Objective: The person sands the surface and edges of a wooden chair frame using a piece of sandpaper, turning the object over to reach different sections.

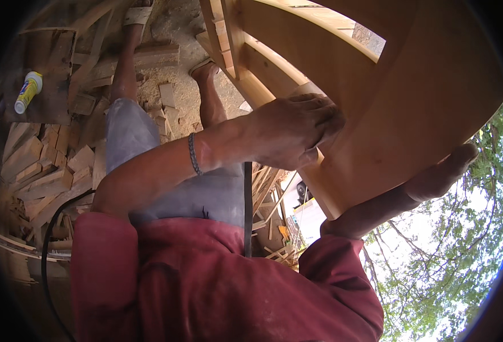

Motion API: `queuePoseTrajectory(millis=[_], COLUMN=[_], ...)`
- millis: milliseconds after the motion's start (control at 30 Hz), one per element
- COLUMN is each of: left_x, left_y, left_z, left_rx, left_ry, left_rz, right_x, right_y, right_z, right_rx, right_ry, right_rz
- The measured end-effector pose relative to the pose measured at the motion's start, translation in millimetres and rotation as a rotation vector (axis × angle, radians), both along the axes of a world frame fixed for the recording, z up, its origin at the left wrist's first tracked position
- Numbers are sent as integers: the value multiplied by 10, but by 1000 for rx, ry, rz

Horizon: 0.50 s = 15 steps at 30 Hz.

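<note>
A large curved piece of smooth, light-brown woodwork [399, 114], with a broad panel and curved slats [297, 37], fills the upper right. My left hand [300, 128], a dark braided bracelet on its wrist, presses against the near side of this woodwork. Its fingers are curled, and whatever lies under them is hidden; a pale patch shows just beyond the knuckles. Out at the panel's right edge, my right hand [440, 174] holds the rim, with part of its fingers hidden.
Wood offcuts [46, 165] lie heaped at the left, and more scraps and sawdust [177, 74] cover the ground around my legs. A yellow-and-white bottle [28, 92] lies on a dark board. A black cable [46, 268] runs down the left side. Thin strips [268, 194] lie below the woodwork.
</note>
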<state>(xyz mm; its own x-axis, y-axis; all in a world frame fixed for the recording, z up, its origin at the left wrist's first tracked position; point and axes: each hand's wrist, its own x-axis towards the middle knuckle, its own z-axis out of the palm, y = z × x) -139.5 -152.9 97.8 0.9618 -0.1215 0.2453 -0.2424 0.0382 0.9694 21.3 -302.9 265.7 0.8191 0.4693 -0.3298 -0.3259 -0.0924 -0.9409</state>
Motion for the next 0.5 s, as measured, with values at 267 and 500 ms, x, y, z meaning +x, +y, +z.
queuePoseTrajectory(millis=[267, 500], left_x=[-165, -218], left_y=[207, 53], left_z=[-1586, -824], left_rx=[415, 169], left_ry=[306, 200], left_rz=[-195, -90], right_x=[-124, -42], right_y=[150, 78], right_z=[162, 61], right_rx=[-1322, -468], right_ry=[-495, -407], right_rz=[-199, 17])
